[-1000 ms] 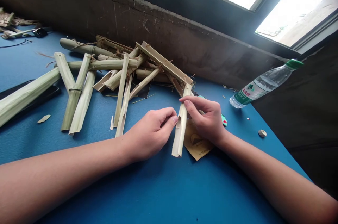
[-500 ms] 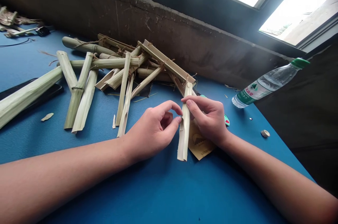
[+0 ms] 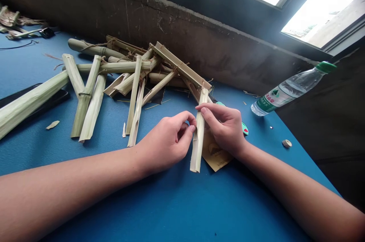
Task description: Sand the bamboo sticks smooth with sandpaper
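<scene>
Pale split cane is pinched near its upper end by the right hand above the blue tabletop, while the left hand is kept curled and empty, fingertips just beside the strip, near a heap of lashed cane frames.

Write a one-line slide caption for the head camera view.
Right hand holds a dried plant strip, left hand at its edge, beside tied strips.
</scene>
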